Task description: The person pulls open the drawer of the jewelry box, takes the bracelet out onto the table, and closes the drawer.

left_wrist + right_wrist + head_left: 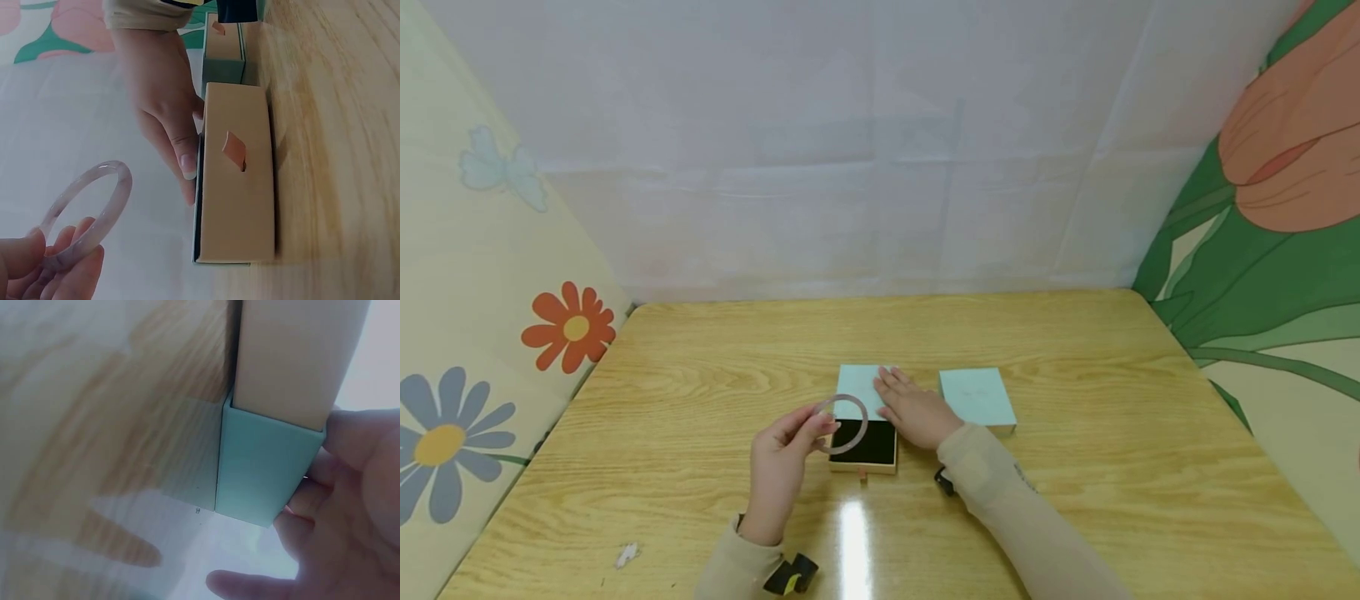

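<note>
The left hand (780, 473) has thumb and fingertips pinched on the left part of a pale, translucent, pinkish-white round bangle (124, 189), holding it raised above the table and apart from the box near it. That box consists of a pale turquoise rectangular sleeve (854, 390) with a peach-beige drawer (842, 467) pulled partway out toward the near side; the drawer's black interior shows, and a small orange-pink ribbon tab (235, 150) sits on its near face. The right hand (919, 414) lies on the right part of the sleeve's top, fingers extended and touching it rather than curled around it. Just to the right stands a second pale turquoise square box (977, 396). Both boxes rest on the yellowish wood-grain table (715, 367), and a small white scrap (627, 554) lies at its near left.
</note>
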Motion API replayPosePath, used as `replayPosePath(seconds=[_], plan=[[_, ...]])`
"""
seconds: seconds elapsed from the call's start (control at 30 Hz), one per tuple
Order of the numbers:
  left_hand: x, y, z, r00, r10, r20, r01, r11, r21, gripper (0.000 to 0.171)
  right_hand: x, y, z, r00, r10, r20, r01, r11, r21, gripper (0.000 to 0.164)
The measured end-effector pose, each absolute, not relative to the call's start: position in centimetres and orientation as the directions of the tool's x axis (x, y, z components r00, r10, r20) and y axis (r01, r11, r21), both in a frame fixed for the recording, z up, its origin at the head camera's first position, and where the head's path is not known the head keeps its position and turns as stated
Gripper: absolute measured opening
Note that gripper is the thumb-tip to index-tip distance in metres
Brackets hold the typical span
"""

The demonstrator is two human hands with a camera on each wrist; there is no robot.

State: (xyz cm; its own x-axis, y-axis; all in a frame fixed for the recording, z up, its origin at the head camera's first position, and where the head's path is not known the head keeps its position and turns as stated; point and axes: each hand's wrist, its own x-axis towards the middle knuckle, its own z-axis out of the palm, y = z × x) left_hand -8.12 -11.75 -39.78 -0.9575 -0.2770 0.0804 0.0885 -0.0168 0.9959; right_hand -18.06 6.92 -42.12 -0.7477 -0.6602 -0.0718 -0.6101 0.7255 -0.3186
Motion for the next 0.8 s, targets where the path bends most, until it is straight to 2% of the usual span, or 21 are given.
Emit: replayPosePath(seconds=[0.53, 0.8], plan=[[-8.5, -13.0, -40.0, -0.944, -0.328, -0.033, 0.007, -0.12, 0.993, 0.025, -18.1, 6.9, -42.0, -0.744, -0.664, -0.073, -0.614, 0.723, -0.316, 0.052], [-8.7, -13.6, -40.2, -0.941, -0.336, -0.047, 0.019, -0.193, 0.981, 0.023, -18.1, 6.8, -42.1, -0.744, -0.664, -0.066, -0.616, 0.722, -0.315, 0.051]])
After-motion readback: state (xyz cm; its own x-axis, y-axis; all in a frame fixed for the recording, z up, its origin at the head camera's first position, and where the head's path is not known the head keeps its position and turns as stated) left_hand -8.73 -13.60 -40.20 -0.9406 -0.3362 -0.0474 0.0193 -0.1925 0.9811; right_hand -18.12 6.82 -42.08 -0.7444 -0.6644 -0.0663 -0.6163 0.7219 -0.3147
